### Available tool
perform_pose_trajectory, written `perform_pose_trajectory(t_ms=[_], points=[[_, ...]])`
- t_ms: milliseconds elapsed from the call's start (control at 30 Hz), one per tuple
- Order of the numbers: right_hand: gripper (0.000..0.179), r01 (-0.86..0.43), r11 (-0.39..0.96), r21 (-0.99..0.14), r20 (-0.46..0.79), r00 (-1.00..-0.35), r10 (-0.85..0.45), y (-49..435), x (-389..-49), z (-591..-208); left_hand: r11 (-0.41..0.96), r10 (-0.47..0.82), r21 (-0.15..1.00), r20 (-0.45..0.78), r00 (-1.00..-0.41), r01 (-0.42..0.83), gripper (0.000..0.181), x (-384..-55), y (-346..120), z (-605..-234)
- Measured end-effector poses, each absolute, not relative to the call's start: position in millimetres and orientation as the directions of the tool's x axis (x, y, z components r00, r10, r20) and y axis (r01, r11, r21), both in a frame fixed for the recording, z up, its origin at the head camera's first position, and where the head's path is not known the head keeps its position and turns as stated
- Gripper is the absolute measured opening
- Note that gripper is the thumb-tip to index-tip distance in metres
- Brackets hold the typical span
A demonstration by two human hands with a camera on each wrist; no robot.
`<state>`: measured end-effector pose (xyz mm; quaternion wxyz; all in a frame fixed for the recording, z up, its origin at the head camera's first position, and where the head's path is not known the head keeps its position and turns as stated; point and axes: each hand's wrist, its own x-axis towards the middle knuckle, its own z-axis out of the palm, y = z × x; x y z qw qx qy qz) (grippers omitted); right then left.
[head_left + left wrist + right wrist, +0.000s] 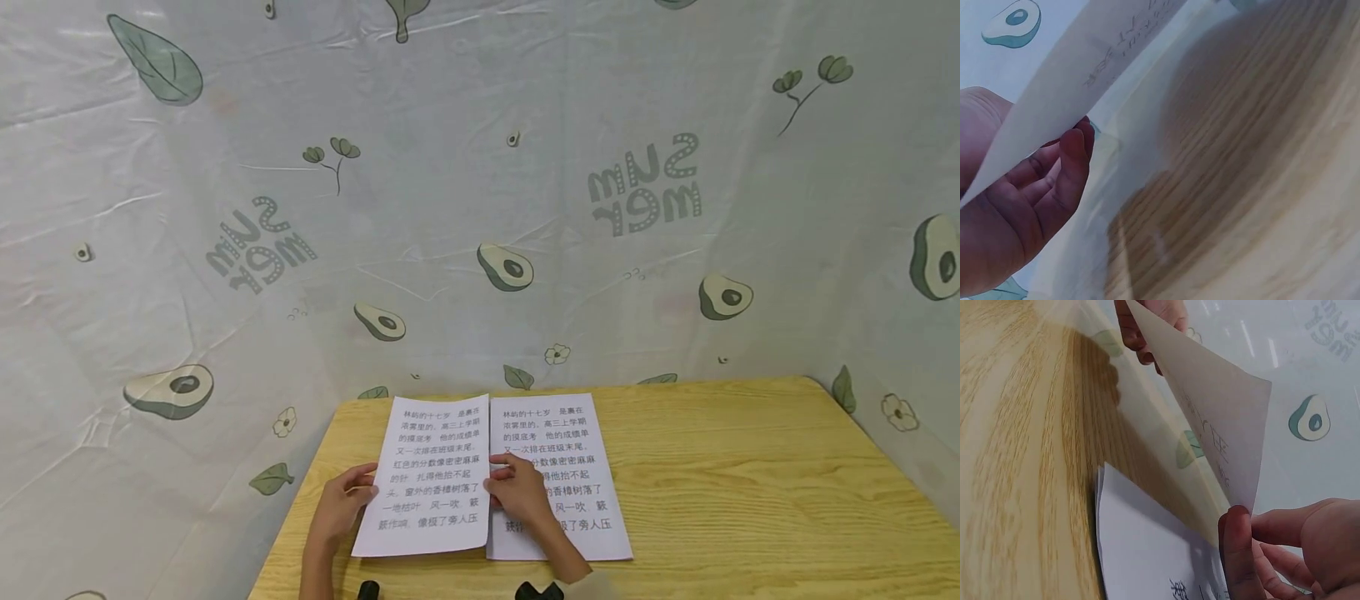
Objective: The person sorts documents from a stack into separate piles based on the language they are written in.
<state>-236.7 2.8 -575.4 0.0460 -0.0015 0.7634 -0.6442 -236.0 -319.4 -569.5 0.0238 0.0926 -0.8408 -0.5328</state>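
Observation:
A white sheet of paper (431,475) printed with lines of Chinese characters is raised off the table, its surface slightly bowed. My left hand (339,504) holds it by the left edge; in the left wrist view the fingers (1072,165) curl at that edge. At the opposite edge, my right hand (521,493) pinches the sheet between thumb and fingers, seen close in the right wrist view (1329,544). Under my right hand and forearm lies a stack of sheets (600,542) with the same kind of print, partly covered by them.
The wood-grain table (750,475) extends to the right of the paper. Behind and at both sides hangs a pale curtain (450,200) with avocado and leaf prints, meeting the table's back edge. Two small black objects (538,592) show at the bottom of the head view.

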Motion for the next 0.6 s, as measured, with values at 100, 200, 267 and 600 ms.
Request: perform_pose_trajectory(t_ms=[100, 200, 267, 600], points=[[0.044, 0.053, 0.172, -0.984, -0.063, -0.997, -0.053, -0.8, -236.7, -575.1, 0.415, -0.181, 0.901, -0.058, -0.982, -0.129, 0.041, -237.8, -322.8, -570.3], [0.043, 0.053, 0.192, -0.98, -0.062, -0.997, -0.042, -4.9, -236.6, -575.6, 0.41, -0.184, 0.902, -0.064, -0.981, -0.136, 0.041, -237.7, -325.5, -572.7], [0.043, 0.054, 0.212, -0.976, -0.063, -0.997, -0.036, -6.6, -236.1, -576.6, 0.407, -0.188, 0.903, -0.067, -0.98, -0.14, 0.041, -237.5, -326.0, -574.6], [0.041, 0.054, 0.212, -0.976, -0.062, -0.998, -0.03, -12.4, -238.2, -581.3, 0.413, -0.193, 0.899, -0.069, -0.979, -0.144, 0.039, -242.6, -330.8, -580.0]])
